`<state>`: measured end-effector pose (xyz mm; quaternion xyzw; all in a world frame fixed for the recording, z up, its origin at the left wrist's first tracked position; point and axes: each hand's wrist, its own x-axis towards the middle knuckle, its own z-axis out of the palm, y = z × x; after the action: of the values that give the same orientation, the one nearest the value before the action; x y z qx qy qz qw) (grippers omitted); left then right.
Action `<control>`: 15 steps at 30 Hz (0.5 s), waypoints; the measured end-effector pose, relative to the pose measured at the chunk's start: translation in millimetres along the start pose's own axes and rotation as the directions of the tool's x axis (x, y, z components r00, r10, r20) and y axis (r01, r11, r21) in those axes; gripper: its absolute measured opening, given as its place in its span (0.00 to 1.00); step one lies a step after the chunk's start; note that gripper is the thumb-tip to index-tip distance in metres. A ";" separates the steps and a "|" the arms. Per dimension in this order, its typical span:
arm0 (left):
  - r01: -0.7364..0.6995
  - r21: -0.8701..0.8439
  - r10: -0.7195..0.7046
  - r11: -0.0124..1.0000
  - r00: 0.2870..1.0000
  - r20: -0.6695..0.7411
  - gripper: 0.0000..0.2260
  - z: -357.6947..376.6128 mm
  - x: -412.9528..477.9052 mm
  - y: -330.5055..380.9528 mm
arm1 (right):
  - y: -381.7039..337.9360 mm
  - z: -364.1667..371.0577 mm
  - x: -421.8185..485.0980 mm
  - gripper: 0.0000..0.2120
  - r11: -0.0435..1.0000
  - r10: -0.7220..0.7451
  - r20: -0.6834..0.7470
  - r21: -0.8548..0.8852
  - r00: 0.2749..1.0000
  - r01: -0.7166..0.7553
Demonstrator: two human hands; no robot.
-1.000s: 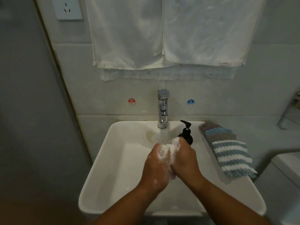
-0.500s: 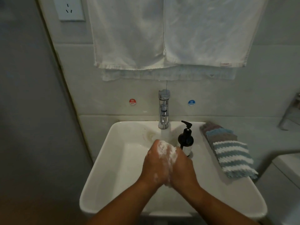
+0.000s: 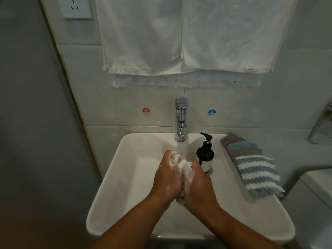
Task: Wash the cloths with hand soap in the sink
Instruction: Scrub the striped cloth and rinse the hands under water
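From the head view, the left hand [image 3: 168,177] and right hand [image 3: 200,184] meet over the middle of the sink [image 3: 107,187]. Their fingers curl round a soapy cloth [image 3: 184,168] squeezed between the palms. Lather hides nearly all of it, so its colour and fold cannot be told.

Wet and foamed, the cloth likely handles as soft, limp and slippery, heavier than when dry. It can slide out of a loose grip. A full-palm squeeze on the bunched middle looks safer than a pinch at a corner.

Water [image 3: 182,146] runs from the tap [image 3: 181,119] just behind the fingertips. The dark soap bottle [image 3: 205,153] stands just beside the right hand and looks close enough for a wide rubbing stroke to tip it. A stack of cloths [image 3: 251,166], striped blue and white on top, lies on the sink's right rim, apart from the hands; these appear dry and unwashed.

White towels [image 3: 188,33] hang on the wall above, well clear. A socket [image 3: 77,8] sits at upper left, and hot and cold stickers [image 3: 146,111] flank the tap.
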<state>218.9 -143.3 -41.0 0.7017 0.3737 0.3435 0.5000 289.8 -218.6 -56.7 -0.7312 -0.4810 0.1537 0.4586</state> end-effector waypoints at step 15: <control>0.008 0.033 -0.009 0.999 0.999 0.047 0.06 1.2 -9.6 -0.3 | -12.2 -5.5 7.6 0.08 0.990 -0.141 -0.171 -0.032 0.975 0.137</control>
<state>215.2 -152.2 -42.7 0.7161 0.3704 0.3187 0.4985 290.3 -213.7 -42.1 -0.7110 -0.4908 0.0523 0.5009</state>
